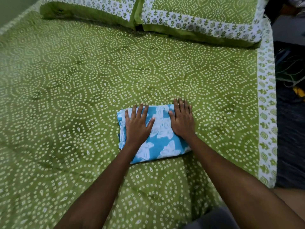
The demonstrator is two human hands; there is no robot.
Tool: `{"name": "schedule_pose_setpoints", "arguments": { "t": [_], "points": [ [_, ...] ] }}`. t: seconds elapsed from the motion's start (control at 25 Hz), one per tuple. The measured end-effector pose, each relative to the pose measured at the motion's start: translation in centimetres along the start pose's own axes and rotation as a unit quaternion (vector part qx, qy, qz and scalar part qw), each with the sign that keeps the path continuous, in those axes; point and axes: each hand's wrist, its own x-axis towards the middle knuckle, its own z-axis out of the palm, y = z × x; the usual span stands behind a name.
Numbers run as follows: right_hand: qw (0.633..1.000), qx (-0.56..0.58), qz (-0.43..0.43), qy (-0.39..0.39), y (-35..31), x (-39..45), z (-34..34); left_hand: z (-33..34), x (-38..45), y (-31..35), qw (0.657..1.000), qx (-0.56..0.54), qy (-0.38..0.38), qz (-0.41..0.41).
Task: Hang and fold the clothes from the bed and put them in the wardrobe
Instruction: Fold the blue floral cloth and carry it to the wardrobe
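On the green bed [82, 80], a folded blue-and-white garment [162, 138] lies under my flat, straight-fingered left hand [137, 125] and right hand [182, 120]; soft and light, I judge it best lifted from beneath both ends.

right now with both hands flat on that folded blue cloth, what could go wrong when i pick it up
1. The left hand and right hand only press flat on the folded blue cloth with white flower print; neither has a grip, so lifting from the top could let the layers fall open.
2. The stacked edges at its left side look loose and could slide apart.
3. The green dotted bedsheet is soft, so dragging the cloth could rumple the fold.
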Motion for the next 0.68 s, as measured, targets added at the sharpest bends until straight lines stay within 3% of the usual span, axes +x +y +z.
{"name": "schedule_pose_setpoints", "arguments": {
  "t": [0.12, 0.32, 0.48, 0.56, 0.6, 0.68],
  "points": [
    [1.000, -0.004, -0.013, -0.018, 2.4, -3.1, -0.8, -0.1, -3.0, -0.3, 0.999, -0.003, 0.033, -0.002],
    [0.999, -0.023, -0.004, -0.047, 3.2, -7.2, -1.4, -0.2, -8.0, -0.3, 0.999, 0.039, -0.003, -0.030],
    [0.992, -0.044, -0.061, -0.102, 4.4, -10.5, -2.7, -1.7, -10.7, -2.4, 0.995, -0.022, -0.012, -0.096],
    [0.995, 0.035, -0.002, -0.090, 4.3, -10.0, -4.1, -3.2, -11.2, -3.3, 0.978, -0.117, -0.038, -0.167],
    [0.987, 0.128, 0.072, -0.060, 3.6, -9.1, -4.9, -4.4, -10.9, -3.1, 0.962, -0.186, -0.035, -0.194],
    [0.903, 0.342, 0.255, -0.051, 1.8, -6.1, -6.1, -6.5, -8.7, -1.9, 0.909, -0.324, -0.020, -0.262]
  ]
}}
